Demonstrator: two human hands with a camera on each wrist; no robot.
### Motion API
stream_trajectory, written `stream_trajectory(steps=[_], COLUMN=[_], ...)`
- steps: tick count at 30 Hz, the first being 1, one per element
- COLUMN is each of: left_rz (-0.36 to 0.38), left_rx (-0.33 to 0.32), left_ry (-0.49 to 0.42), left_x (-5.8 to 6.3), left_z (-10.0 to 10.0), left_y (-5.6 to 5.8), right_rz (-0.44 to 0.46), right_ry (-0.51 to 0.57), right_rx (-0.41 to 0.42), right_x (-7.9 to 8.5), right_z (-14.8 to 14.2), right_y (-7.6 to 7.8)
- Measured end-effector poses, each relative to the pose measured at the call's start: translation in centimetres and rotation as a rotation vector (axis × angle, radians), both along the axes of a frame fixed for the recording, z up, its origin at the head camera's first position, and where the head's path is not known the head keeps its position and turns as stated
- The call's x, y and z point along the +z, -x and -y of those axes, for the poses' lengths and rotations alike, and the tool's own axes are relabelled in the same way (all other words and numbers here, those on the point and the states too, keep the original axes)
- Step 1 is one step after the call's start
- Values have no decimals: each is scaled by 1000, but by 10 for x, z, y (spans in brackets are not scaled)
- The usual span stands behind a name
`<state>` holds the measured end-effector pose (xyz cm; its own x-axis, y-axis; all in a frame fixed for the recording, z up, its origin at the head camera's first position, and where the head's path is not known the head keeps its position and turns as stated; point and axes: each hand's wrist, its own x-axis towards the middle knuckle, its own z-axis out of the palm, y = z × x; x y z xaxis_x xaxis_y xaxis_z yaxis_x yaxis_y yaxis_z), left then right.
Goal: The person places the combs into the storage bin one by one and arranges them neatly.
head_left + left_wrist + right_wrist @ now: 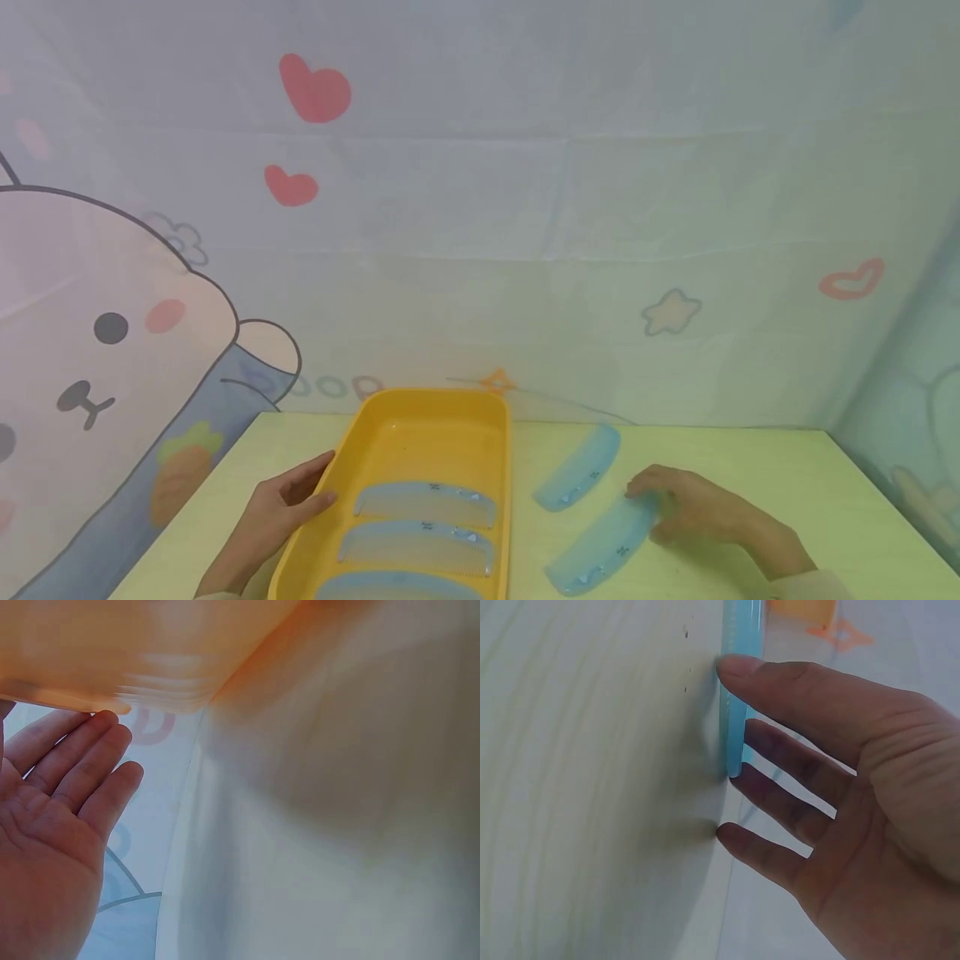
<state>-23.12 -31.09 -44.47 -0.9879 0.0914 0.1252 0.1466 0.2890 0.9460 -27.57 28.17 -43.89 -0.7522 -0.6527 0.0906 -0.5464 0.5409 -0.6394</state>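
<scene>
My left hand [273, 517] holds the left rim of a yellow tray [431, 400], thumb over the rim and fingers outside. In the left wrist view its fingers [82, 754] stretch straight up to the rim's underside. Inside the tray lie three translucent blue combs, among them an upper comb [423, 500] and a middle comb [416, 546]; the lowest is cut off by the frame. To the tray's right, my right hand [697, 504] pinches the upper end of a blue comb [603, 546] low over the table. In the right wrist view this comb [735, 742] appears edge-on between thumb and fingers.
Another blue comb [579, 467] lies slanted on the pale yellow-green table [750, 462], beyond the pinched one and close to the tray's right side. A cloth backdrop [600, 208] with printed hearts and a cartoon animal hangs behind the table.
</scene>
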Motion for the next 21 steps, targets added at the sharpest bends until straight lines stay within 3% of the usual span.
stream_trajectory(steps=[21], left_rz=[17], left_rx=[5], left_ry=[15], left_x=[3], left_z=[0], left_y=[-1], right_rz=[27], right_ry=[-106], right_rx=[-31], right_x=[4], right_z=[5], right_y=[-2])
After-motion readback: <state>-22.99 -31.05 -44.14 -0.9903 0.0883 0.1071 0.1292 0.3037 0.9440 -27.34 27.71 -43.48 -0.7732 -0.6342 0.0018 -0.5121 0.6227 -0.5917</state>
